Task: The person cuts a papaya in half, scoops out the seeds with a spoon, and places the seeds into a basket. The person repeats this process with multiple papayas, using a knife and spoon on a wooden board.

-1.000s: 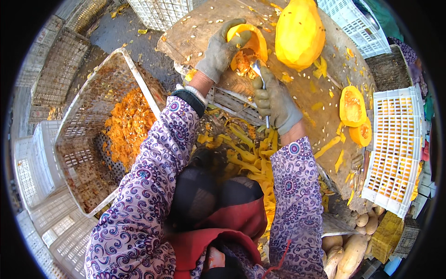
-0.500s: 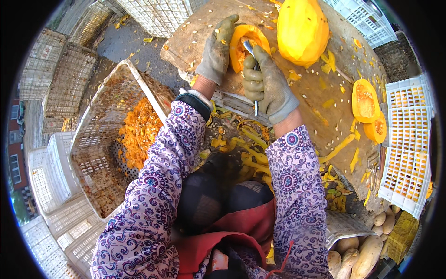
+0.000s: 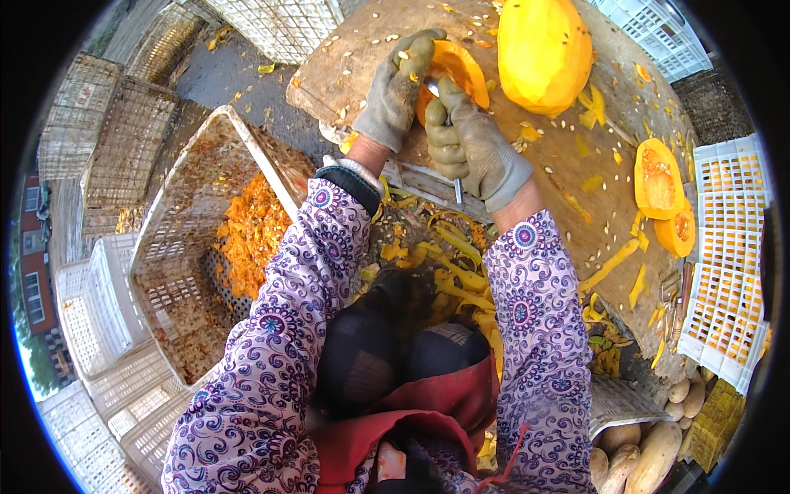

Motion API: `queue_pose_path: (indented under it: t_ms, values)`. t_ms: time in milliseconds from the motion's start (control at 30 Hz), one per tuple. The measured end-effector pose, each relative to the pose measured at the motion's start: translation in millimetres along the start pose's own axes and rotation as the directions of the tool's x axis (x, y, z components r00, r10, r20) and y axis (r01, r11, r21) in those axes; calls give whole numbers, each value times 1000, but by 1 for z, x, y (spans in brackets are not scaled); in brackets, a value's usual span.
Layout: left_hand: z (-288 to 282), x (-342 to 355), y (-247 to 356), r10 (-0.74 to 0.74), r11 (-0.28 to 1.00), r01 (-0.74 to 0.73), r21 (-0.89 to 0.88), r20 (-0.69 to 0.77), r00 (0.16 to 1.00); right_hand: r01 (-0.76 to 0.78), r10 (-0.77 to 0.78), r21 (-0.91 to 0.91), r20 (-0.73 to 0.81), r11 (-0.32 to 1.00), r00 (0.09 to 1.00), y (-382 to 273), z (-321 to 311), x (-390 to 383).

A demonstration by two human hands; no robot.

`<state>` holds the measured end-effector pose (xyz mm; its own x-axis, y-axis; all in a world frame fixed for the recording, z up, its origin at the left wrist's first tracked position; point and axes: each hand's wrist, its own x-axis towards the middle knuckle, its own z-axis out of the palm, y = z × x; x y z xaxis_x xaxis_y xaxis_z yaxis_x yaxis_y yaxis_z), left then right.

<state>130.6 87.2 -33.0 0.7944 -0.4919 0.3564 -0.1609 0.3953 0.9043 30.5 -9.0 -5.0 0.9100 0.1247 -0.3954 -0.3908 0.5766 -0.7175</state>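
Note:
My gloved left hand grips a hollowed orange pumpkin half from its left side, over the wooden board. In my gloved right hand is a metal spoon, its handle end sticking out below the fist. The spoon's bowl reaches into the pumpkin's cavity and is largely hidden by the fingers. A larger peeled yellow pumpkin lies just beyond my right hand. Farther right, two cut pieces rest on the board with their orange insides showing.
Left of my legs stands a dirty plastic crate holding orange pulp. Peel strips litter the ground below the board. A white crate with pumpkin pieces is at right, unpeeled squashes at lower right. Stacked crates line the left.
The spoon has sunk deeper into the pumpkin half, and less of its bowl shows. My left hand has turned the half slightly. The whole view has shifted a little.

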Motion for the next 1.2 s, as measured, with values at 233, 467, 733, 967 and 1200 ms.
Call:
queue_pose_path:
  t_ms: [233,467,733,967,1200]
  values:
    - [-1,0,0,116,988,-122,93,67,991,-199,144,-355,-176,913,974,-6,-12,-4]
    - [0,3,-4,44,999,-44,-1,30,999,-106,-86,-557,-308,824,948,-8,-2,-3]
    - [-6,6,-14,-37,971,45,-236,38,999,135,-123,142,-90,981,988,-1,15,0]
    - [-4,6,-9,-21,998,21,-56,5,1000,47,-46,17,-50,999,998,7,5,5]
    - [5,-5,7,-49,998,50,-29,20,999,-191,164,-145,-176,971,971,5,-5,-4]
